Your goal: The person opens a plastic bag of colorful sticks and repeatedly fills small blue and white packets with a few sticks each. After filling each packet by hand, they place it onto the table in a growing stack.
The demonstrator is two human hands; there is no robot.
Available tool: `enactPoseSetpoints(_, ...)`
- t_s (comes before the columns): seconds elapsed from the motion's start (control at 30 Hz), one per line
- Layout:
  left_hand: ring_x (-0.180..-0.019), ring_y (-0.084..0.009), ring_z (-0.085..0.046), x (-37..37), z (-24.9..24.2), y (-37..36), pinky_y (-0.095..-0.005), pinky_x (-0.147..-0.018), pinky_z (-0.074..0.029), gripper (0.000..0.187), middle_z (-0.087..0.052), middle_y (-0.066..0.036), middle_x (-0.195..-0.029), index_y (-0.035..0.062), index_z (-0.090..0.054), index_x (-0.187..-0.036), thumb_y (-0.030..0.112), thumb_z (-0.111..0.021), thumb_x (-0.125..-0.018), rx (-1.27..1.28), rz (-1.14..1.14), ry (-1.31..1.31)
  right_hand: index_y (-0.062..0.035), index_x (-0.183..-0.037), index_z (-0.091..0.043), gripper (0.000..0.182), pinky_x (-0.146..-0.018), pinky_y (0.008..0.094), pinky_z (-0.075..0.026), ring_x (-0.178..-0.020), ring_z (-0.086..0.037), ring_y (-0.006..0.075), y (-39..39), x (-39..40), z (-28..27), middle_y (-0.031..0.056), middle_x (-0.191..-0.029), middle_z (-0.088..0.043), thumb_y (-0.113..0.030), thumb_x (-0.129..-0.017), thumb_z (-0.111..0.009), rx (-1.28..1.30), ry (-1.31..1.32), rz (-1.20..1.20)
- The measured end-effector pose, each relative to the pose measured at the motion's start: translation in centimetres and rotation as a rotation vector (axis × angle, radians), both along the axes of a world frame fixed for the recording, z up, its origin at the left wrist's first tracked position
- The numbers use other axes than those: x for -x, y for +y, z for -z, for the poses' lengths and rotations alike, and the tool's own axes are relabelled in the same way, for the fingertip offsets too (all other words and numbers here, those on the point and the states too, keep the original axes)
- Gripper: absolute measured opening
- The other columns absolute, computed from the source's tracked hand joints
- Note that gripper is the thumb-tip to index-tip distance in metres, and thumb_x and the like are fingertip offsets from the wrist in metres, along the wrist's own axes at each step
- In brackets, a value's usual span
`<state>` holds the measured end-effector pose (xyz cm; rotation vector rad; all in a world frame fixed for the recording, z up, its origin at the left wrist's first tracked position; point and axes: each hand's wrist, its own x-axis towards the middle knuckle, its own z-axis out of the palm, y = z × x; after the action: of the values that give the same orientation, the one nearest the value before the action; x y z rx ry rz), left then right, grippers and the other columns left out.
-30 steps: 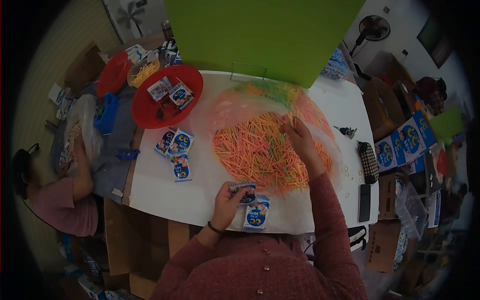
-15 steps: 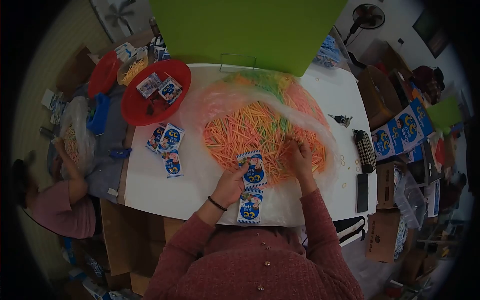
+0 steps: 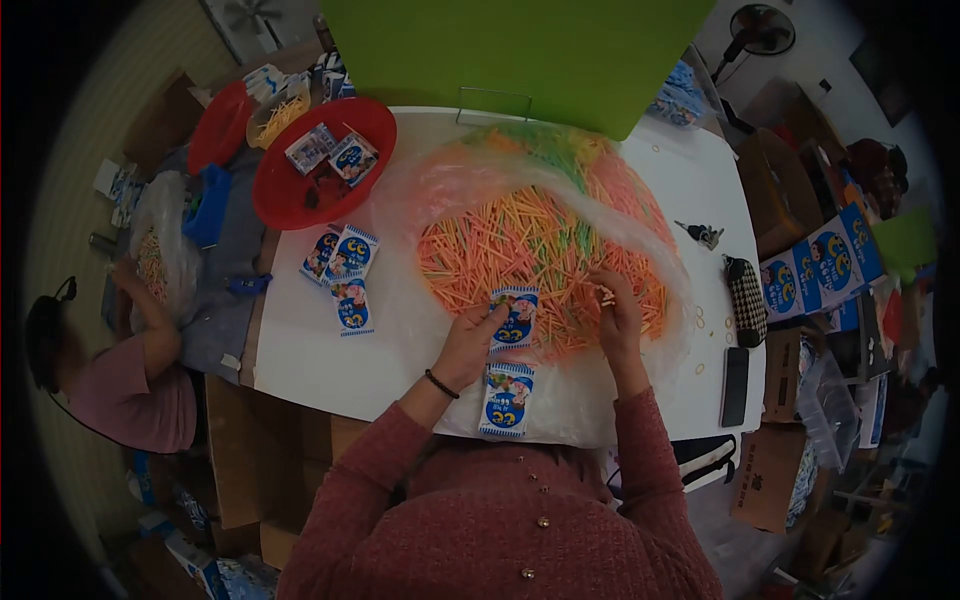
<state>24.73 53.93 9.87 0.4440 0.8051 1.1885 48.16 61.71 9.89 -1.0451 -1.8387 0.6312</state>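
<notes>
We find the left hand [image 3: 468, 345] pinching a blue-and-white printed packet [image 3: 516, 322] by its left edge, over the near side of the coloured sticks [image 3: 480, 245] in the clear plastic bag [image 3: 415, 190]. The packet's long axis runs near to far, crimped ends facing those ways, far end leaning slightly right. A second packet [image 3: 507, 400], aligned much alike, lies at the near edge of the desk [image 3: 300, 370]. The right hand [image 3: 620, 315], fingers curled together, pinches a small stick bundle [image 3: 605, 296].

Shows glossy film on packets [image 3: 507, 400], sheer wrinkled plastic on bag [image 3: 470, 180], smooth plastic on bowl [image 3: 285, 190], matt knit on sleeves [image 3: 365, 475].
</notes>
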Motion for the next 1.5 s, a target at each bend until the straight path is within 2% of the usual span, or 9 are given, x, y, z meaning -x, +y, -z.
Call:
enactPoseSetpoints(0.1, -0.087, -0.0123, -0.067, 0.0, 1.4, -0.2, -0.0249, -0.079, -0.053, 0.016, -0.070, -0.005, -0.096, -0.0003, -0.067, -0.104, 0.009, -0.059, -0.094, -0.060, -0.040, 0.136, -0.0068, -0.113, -0.060, 0.038, -0.103, 0.0361, -0.040, -0.116, -0.057, 0.0293, 0.0, 0.1, -0.3, 0.0093, -0.114, -0.063, 0.013, -0.082, -0.052, -0.104, -0.055, 0.053)
enactPoseSetpoints(0.3, -0.087, -0.0101, -0.065, 0.0, 0.2, -0.6, -0.0239, -0.079, -0.052, 0.020, -0.070, -0.006, -0.097, -0.0022, -0.067, -0.110, 0.002, -0.059, -0.092, -0.216, -0.031, 0.360, -0.0027, -0.113, -0.056, 0.018, -0.099, 0.0369, -0.042, -0.112, -0.058, 0.0245, -0.4, 0.2, 0.4, 0.0112, -0.117, -0.063, -0.004, -0.098, -0.046, 0.260, 0.295, 0.121)
enactPoseSetpoints(0.5, -0.092, -0.0106, -0.065, -0.2, 0.0, -0.7, -0.0251, -0.080, -0.055, 0.024, -0.069, -0.006, -0.101, -0.0022, -0.065, -0.116, 0.003, -0.057, -0.094, -0.257, 0.111, 0.372, -0.0047, -0.102, -0.051, 0.018, -0.102, 0.0383, -0.040, -0.112, -0.059, 0.0239, -2.4, 3.3, -6.0, 0.0149, -0.115, -0.064, -0.019, -0.104, -0.039, 0.544, 0.973, -0.301)
enactPoseSetpoints(0.9, -0.097, -0.0141, -0.065, -0.5, 0.2, -0.7, -0.0288, -0.085, -0.056, 0.028, -0.066, -0.009, -0.112, -0.0022, -0.060, -0.122, 0.006, -0.054, -0.096, -0.328, 0.167, 0.315, -0.0091, -0.095, -0.053, 0.017, -0.115, 0.0471, -0.014, -0.139, -0.033, 0.0276, -2.5, 4.8, -5.9, 0.0091, -0.118, -0.066, -0.024, -0.101, -0.046, 0.361, 0.179, -0.536)
enactPoseSetpoints(0.97, -0.098, -0.0142, -0.065, -0.7, -0.1, -0.7, -0.0290, -0.084, -0.057, 0.029, -0.065, -0.009, -0.114, -0.0014, -0.058, -0.125, 0.006, -0.053, -0.097, -0.265, 0.164, 0.282, -0.0075, -0.115, -0.058, 0.022, -0.115, 0.0489, -0.005, -0.139, -0.035, 0.0279, -2.7, 4.6, -4.8, 0.0048, -0.125, -0.062, -0.020, -0.099, -0.047, 0.238, -0.022, -0.517)
enactPoseSetpoints(1.2, -0.112, -0.0139, -0.058, -1.3, -1.7, 2.5, -0.0279, -0.095, -0.047, 0.032, -0.062, -0.005, -0.119, 0.0028, -0.055, -0.130, 0.005, -0.050, -0.098, -0.471, 0.120, 0.254, -0.0110, -0.117, -0.056, 0.028, -0.112, 0.0410, -0.026, -0.128, -0.046, 0.0259, -1.5, 4.7, -8.2, 0.0058, -0.127, -0.058, -0.014, -0.090, -0.063, 0.358, 0.278, -0.426)
enactPoseSetpoints(1.27, -0.112, -0.0150, -0.057, -1.3, -2.2, 3.1, -0.0288, -0.096, -0.047, 0.034, -0.061, -0.005, -0.119, 0.0033, -0.055, -0.130, 0.004, -0.052, -0.096, -0.543, 0.067, 0.314, -0.0086, -0.108, -0.061, 0.029, -0.099, 0.0377, -0.037, -0.106, -0.058, 0.0241, -0.3, 3.6, -8.0, 0.0057, -0.107, -0.063, -0.007, -0.081, -0.071, 0.080, -0.099, -0.216)
enactPoseSetpoints(1.37, -0.117, -0.0156, -0.054, -1.1, -2.1, 3.5, -0.0297, -0.099, -0.045, 0.040, -0.057, -0.006, -0.122, 0.0033, -0.053, -0.133, -0.001, -0.055, -0.093, -0.642, 0.021, 0.400, -0.0075, -0.097, -0.063, 0.024, -0.088, 0.0375, -0.039, -0.087, -0.059, 0.0237, -0.2, 3.0, -7.5, 0.0056, -0.092, -0.064, -0.005, -0.076, -0.074, -0.211, -0.207, -0.091)
enactPoseSetpoints(1.5, -0.109, -0.0152, -0.058, 0.2, -2.0, 2.8, -0.0290, -0.093, -0.048, 0.038, -0.057, -0.007, -0.120, 0.0008, -0.054, -0.126, -0.006, -0.059, -0.089, -0.797, -0.016, 0.624, -0.0094, -0.089, -0.063, 0.015, -0.081, 0.0366, -0.039, -0.082, -0.058, 0.0227, -1.3, 4.5, -6.6, 0.0023, -0.085, -0.065, -0.007, -0.077, -0.072, -0.153, -0.223, -0.076)
